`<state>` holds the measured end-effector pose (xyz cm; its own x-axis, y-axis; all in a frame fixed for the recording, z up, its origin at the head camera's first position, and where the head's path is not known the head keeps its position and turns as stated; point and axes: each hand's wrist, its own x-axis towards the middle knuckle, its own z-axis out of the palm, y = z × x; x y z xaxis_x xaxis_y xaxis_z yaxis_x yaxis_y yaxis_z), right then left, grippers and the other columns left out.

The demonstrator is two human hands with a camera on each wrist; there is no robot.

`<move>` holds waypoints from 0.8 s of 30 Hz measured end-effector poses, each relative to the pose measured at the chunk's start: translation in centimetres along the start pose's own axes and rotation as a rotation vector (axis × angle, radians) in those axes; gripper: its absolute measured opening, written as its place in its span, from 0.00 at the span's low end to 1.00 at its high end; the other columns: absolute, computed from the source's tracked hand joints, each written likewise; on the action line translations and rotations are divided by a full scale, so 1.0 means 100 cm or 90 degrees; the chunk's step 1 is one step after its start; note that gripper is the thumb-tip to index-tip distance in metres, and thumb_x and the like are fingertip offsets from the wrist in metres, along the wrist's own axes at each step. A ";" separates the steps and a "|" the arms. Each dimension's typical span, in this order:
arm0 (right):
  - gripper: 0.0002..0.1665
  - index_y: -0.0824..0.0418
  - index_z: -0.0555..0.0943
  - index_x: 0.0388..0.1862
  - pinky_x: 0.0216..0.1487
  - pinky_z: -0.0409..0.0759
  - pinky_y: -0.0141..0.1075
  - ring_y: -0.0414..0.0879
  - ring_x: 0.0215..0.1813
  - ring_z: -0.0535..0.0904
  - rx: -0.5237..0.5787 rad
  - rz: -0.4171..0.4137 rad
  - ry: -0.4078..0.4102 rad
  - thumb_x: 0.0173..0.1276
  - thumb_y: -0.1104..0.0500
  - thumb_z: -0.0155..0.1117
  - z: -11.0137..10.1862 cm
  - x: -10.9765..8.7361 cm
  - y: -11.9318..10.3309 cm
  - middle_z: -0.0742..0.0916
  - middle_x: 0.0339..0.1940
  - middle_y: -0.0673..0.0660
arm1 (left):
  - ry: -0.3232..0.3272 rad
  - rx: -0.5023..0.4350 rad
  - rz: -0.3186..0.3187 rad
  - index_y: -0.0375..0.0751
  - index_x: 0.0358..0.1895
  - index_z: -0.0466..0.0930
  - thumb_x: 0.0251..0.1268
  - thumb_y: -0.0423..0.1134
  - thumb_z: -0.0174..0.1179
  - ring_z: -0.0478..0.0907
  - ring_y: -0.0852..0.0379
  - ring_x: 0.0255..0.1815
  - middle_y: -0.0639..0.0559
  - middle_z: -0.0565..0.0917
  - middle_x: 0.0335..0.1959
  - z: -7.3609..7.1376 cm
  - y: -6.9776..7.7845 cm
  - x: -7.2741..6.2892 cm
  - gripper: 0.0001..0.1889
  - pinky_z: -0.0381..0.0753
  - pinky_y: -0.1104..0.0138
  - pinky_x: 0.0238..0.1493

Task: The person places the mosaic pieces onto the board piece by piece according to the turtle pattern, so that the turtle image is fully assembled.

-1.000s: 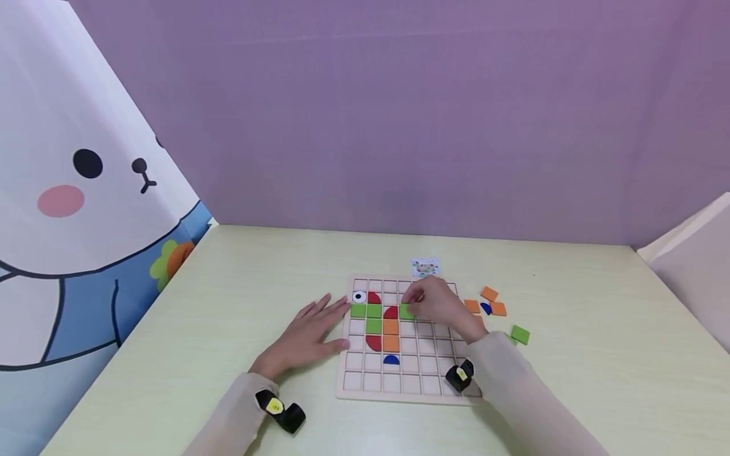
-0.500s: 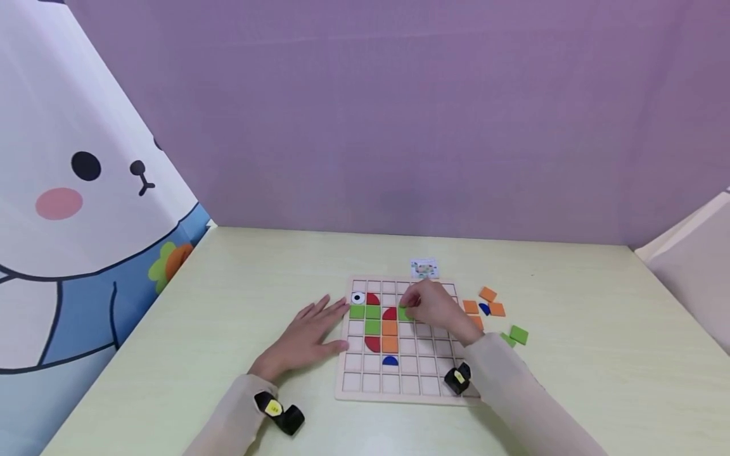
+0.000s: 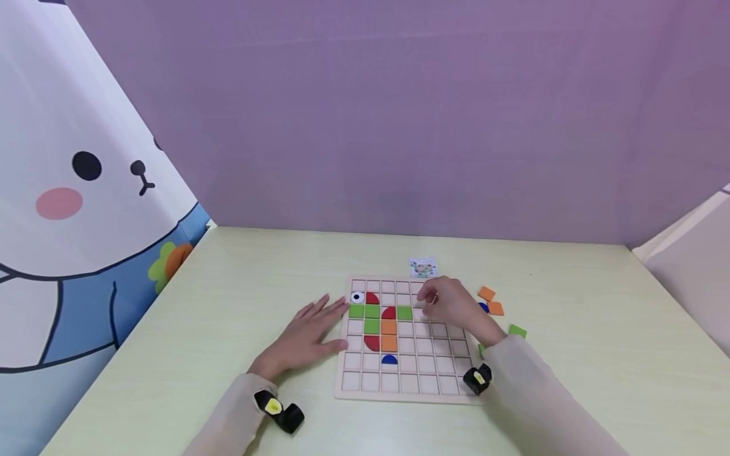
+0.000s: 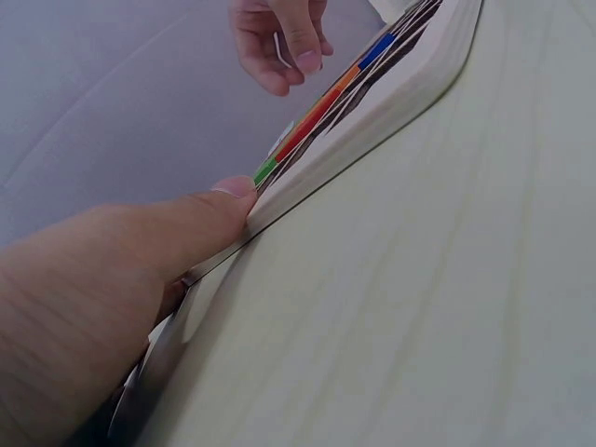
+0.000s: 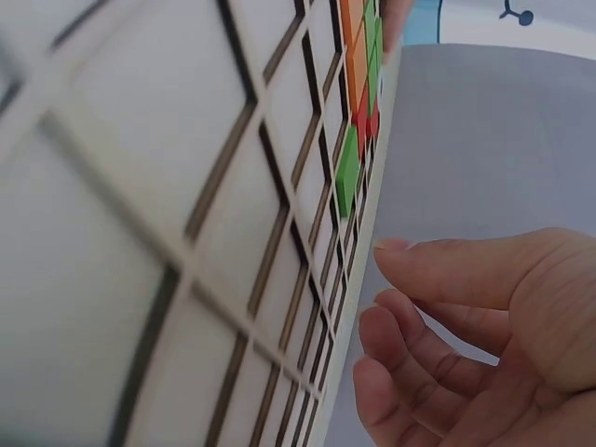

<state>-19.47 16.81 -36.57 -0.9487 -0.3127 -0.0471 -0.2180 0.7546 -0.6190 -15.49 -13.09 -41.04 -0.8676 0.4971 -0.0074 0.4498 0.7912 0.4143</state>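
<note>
A pale wooden grid board (image 3: 410, 399) lies on the table with coloured tiles set in its cells. My left hand (image 3: 305, 335) lies spread along its left edge, the thumb at the rim in the left wrist view. Over the upper right cells hovers my right hand (image 3: 453, 307), fingers loosely bent with nothing between them. Just left of it, a green square tile (image 3: 404, 313) sits in a cell, also seen raised at one side in the right wrist view. Left of that are a red quarter-round tile (image 3: 389, 313), orange squares (image 3: 389, 335), a blue half-round (image 3: 390, 360) and an eye tile (image 3: 357, 297).
A small picture card (image 3: 422, 268) lies behind the board. To the right are loose orange tiles (image 3: 495, 308), a blue piece (image 3: 483, 307) and a green tile (image 3: 517, 330), partly hidden by the right forearm. A purple screen (image 3: 399, 126) closes the back.
My right hand has let go of the green square tile, which stays in its cell, and has moved a little to the right. The left hand has held its place.
</note>
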 end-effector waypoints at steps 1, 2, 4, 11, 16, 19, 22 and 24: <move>0.08 0.63 0.83 0.36 0.37 0.76 0.35 0.45 0.35 0.74 -0.001 -0.001 0.004 0.56 0.70 0.66 -0.002 -0.002 0.002 0.83 0.32 0.54 | 0.000 0.000 0.000 0.51 0.75 0.53 0.66 0.63 0.49 0.40 0.46 0.79 0.55 0.53 0.77 0.000 0.000 0.000 0.38 0.41 0.48 0.76; 0.08 0.64 0.83 0.35 0.36 0.75 0.35 0.45 0.34 0.74 -0.004 -0.004 0.007 0.56 0.70 0.66 -0.005 -0.003 0.004 0.83 0.32 0.54 | 0.000 0.000 0.000 0.51 0.75 0.53 0.66 0.63 0.49 0.40 0.46 0.79 0.55 0.53 0.77 0.000 0.000 0.000 0.38 0.41 0.48 0.76; 0.08 0.64 0.83 0.35 0.35 0.74 0.34 0.45 0.34 0.74 -0.011 -0.009 0.013 0.56 0.70 0.66 -0.009 -0.005 0.009 0.83 0.31 0.54 | 0.000 0.000 0.001 0.51 0.75 0.52 0.66 0.63 0.49 0.40 0.46 0.79 0.55 0.53 0.77 0.000 -0.001 0.000 0.38 0.41 0.48 0.76; 0.07 0.66 0.82 0.36 0.34 0.73 0.33 0.46 0.34 0.74 -0.016 0.018 0.014 0.57 0.69 0.66 -0.023 -0.014 0.023 0.82 0.32 0.56 | 0.007 0.008 0.004 0.51 0.75 0.53 0.67 0.63 0.48 0.41 0.46 0.79 0.55 0.53 0.77 0.001 -0.003 0.000 0.38 0.42 0.48 0.76; 0.07 0.67 0.81 0.36 0.33 0.73 0.33 0.47 0.34 0.73 -0.028 0.028 0.023 0.57 0.70 0.66 -0.032 -0.023 0.034 0.82 0.31 0.56 | 0.006 0.007 0.004 0.51 0.75 0.53 0.67 0.63 0.48 0.40 0.46 0.79 0.55 0.53 0.77 0.000 -0.003 0.000 0.38 0.41 0.48 0.76; 0.07 0.67 0.82 0.36 0.33 0.74 0.34 0.46 0.33 0.73 -0.039 0.023 0.031 0.57 0.71 0.65 -0.036 -0.029 0.042 0.83 0.31 0.56 | 0.007 0.003 0.003 0.50 0.75 0.53 0.66 0.63 0.49 0.40 0.46 0.79 0.55 0.53 0.77 0.000 -0.003 0.000 0.38 0.41 0.48 0.76; 0.08 0.67 0.82 0.36 0.34 0.75 0.34 0.47 0.33 0.74 -0.046 0.038 0.029 0.57 0.72 0.64 -0.040 -0.034 0.052 0.83 0.32 0.57 | 0.004 0.001 0.003 0.50 0.75 0.53 0.66 0.63 0.49 0.40 0.46 0.79 0.55 0.54 0.77 0.000 -0.002 0.000 0.38 0.41 0.48 0.76; 0.09 0.66 0.82 0.37 0.34 0.74 0.34 0.47 0.34 0.73 -0.052 0.051 0.026 0.56 0.72 0.63 -0.042 -0.037 0.058 0.83 0.32 0.56 | 0.002 0.003 0.002 0.51 0.75 0.53 0.66 0.63 0.48 0.40 0.46 0.79 0.55 0.53 0.77 0.001 -0.002 0.000 0.38 0.41 0.48 0.76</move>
<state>-18.18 24.80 -36.68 -0.9719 -0.2273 -0.0616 -0.1572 0.8210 -0.5489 -15.60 -13.19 -41.22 -0.8670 0.4983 -0.0037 0.4530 0.7913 0.4106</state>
